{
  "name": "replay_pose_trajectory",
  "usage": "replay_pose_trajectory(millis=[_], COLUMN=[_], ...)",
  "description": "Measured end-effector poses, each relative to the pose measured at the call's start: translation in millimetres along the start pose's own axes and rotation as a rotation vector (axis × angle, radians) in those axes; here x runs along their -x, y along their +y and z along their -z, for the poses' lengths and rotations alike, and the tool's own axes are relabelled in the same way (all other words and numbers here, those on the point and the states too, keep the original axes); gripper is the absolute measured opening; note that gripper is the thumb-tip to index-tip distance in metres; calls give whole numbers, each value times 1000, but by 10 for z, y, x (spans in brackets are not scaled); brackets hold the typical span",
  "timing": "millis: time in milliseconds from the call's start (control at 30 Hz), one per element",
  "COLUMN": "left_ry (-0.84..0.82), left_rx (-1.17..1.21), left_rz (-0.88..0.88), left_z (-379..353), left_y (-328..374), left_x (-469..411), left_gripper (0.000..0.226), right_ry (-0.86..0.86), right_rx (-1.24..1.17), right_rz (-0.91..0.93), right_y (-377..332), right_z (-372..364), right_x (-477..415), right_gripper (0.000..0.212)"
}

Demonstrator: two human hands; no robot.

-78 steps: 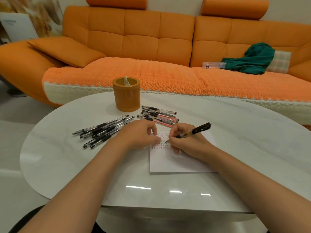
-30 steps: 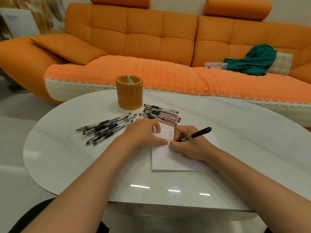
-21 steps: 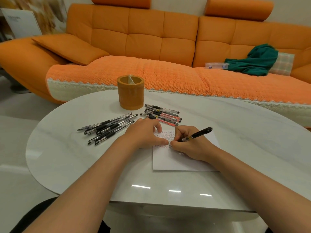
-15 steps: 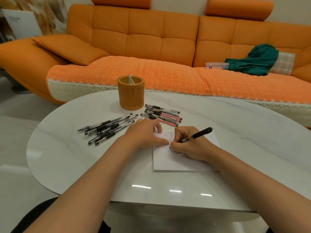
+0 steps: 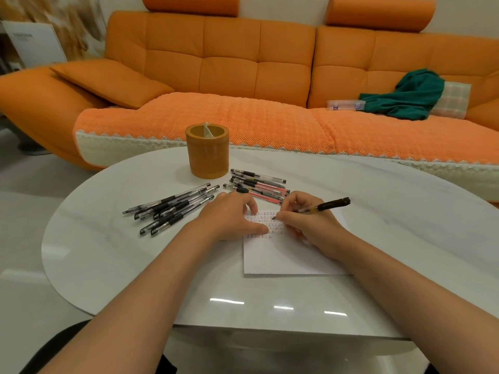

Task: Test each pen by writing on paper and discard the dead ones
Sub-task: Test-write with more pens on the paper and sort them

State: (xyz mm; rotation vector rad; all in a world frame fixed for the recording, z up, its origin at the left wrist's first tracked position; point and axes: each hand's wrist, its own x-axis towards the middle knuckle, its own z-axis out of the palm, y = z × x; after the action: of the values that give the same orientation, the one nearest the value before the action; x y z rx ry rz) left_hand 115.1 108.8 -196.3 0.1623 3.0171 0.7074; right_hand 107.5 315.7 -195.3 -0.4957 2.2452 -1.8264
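Pen sits pinched in the right hand, fingers clamped on its barrel, tip on the paper by the table's near edge; left hand presses it flat, fingers relaxed. Crowded marks there could mask a faint, dying stroke.

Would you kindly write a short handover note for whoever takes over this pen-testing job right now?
Right hand grips a black pen, its tip on the paper. Left hand rests on the paper's upper left, holding it down.
Loose black pens lie left of the hands. A second group, some with red barrels, lies behind the hands near the orange holder. All are on the white table.
Done: several rows of test marks fill the paper's top.
Left: finish this pen, then probably work through the untested ones. I cannot tell which group is tested, and no discard spot is evident.
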Motion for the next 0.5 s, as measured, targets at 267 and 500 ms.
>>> replay_pose_trajectory(millis=[267,500], left_ry=[-31,-7], left_rx=[13,-50], left_rz=[-33,-45], left_z=[47,44], left_y=[-21,11], left_x=[25,80], left_gripper=[38,37], right_ry=[88,35], right_rx=[265,967], right_rz=[175,331], right_y=[-117,-231], right_z=[66,86], right_x=[-27,-122], right_gripper=[17,31])
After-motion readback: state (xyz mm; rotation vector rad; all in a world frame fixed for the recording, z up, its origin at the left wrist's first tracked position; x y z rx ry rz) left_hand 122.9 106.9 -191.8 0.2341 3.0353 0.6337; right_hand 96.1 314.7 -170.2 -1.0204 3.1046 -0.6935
